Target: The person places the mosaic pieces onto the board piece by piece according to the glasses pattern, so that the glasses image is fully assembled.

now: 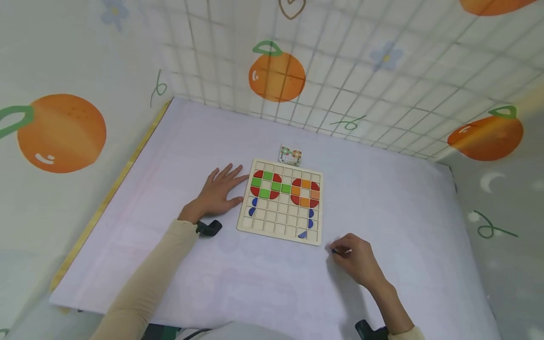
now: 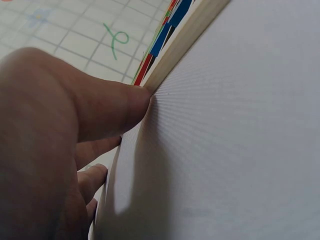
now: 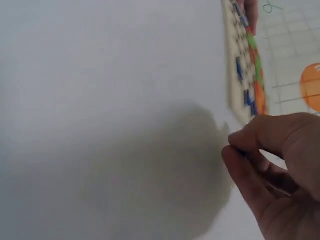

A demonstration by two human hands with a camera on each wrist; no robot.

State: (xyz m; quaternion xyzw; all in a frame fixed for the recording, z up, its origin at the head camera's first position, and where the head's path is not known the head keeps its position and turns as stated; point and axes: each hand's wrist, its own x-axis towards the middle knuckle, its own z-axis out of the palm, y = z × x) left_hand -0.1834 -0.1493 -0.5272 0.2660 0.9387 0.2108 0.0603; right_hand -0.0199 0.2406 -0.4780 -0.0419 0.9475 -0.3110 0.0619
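Note:
A wooden grid board (image 1: 272, 227) lies on the white table, holding red, green, orange and blue pieces. My left hand (image 1: 218, 191) lies flat on the table with straight fingers, its thumb touching the board's left edge (image 2: 165, 65). My right hand (image 1: 354, 257) hovers just off the board's near right corner, fingertips pinching a small blue piece (image 1: 334, 251). In the right wrist view the thumb and fingers (image 3: 250, 145) are curled together round that piece, which is mostly hidden.
A small pattern card (image 1: 291, 155) lies just behind the board. Walls patterned with oranges (image 1: 277, 75) close in the table on the left, back and right. A yellow strip (image 1: 106, 198) runs along the table's left edge.

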